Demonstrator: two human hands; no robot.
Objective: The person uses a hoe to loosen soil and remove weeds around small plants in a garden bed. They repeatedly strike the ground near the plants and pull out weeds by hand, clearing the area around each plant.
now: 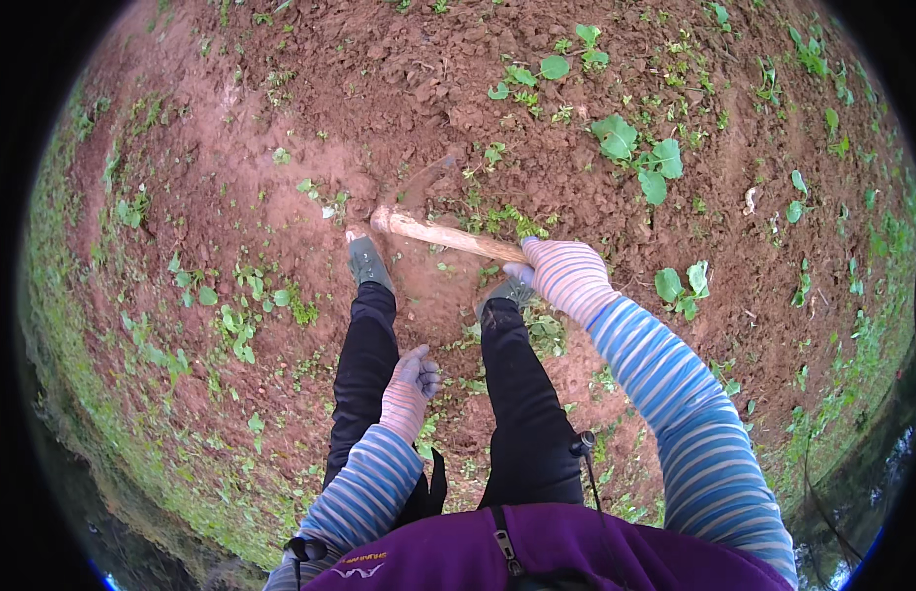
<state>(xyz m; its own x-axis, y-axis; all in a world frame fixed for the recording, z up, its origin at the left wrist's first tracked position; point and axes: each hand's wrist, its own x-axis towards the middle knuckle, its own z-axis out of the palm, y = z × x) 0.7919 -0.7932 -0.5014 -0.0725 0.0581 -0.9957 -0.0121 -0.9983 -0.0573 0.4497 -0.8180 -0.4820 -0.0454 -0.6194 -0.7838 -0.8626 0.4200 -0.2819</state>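
Observation:
My right hand (pixel 566 276), in a striped glove, grips the wooden handle of a hoe (pixel 443 235). The handle runs left and slightly up across the soil, and the blade end (pixel 419 182) is sunk in the red earth in front of my left shoe (pixel 367 264). My left hand (pixel 411 386), gloved too, hangs between my legs in black trousers with its fingers loosely curled and nothing in it. My right shoe (pixel 509 292) lies partly under the right hand.
Red, clumpy tilled soil (pixel 281 118) surrounds my feet. Small broad-leaved plants (pixel 640 158) grow at the upper right, more weeds (pixel 236 310) at the left, and a grassy strip (pixel 74 325) runs along the left edge.

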